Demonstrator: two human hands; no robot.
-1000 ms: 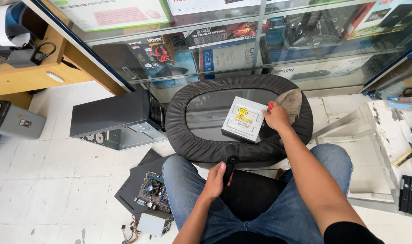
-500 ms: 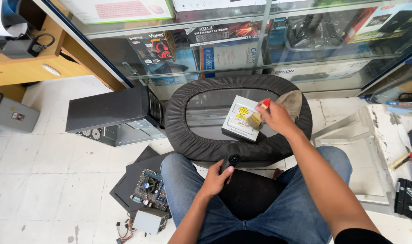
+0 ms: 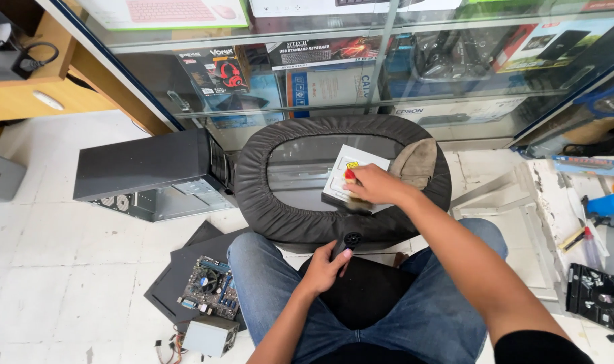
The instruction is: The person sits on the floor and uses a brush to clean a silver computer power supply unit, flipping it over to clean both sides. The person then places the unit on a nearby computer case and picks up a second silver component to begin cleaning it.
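**Inspector A:** Right hand (image 3: 374, 185) — it has slid across the grey drive box (image 3: 351, 176) since the earlier views, from the box's right edge to its near side. The fingers are closed round a small brush with a red end (image 3: 350, 174); the bristles are hidden under the hand, so contact with the lid cannot be confirmed.

**Inspector B:** And the box itself?

**Inspector A:** Unmoved. It lies flat on the round padded stool (image 3: 280, 216) that serves as the bench, right of centre, with a tan cloth (image 3: 415, 162) just beside it. The change of hand position reads as a sweeping stroke over the lid — cleaning appears under way, not finished.

**Inspector B:** Left hand?

**Inspector A:** The left hand (image 3: 324, 266) rests at the lap, fingers wrapped round a black handle (image 3: 351, 241) that points up toward the stool. It has stayed there through all three views; what the tool is cannot be told.

**Inspector B:** Surroundings?

**Inspector A:** An open computer case (image 3: 152, 178) on the floor to the left, a circuit board (image 3: 209, 286) on a dark panel near the left knee, a small power supply (image 3: 209, 335) beside it, and a glass display cabinet (image 3: 381, 74) of boxed goods beyond the stool.
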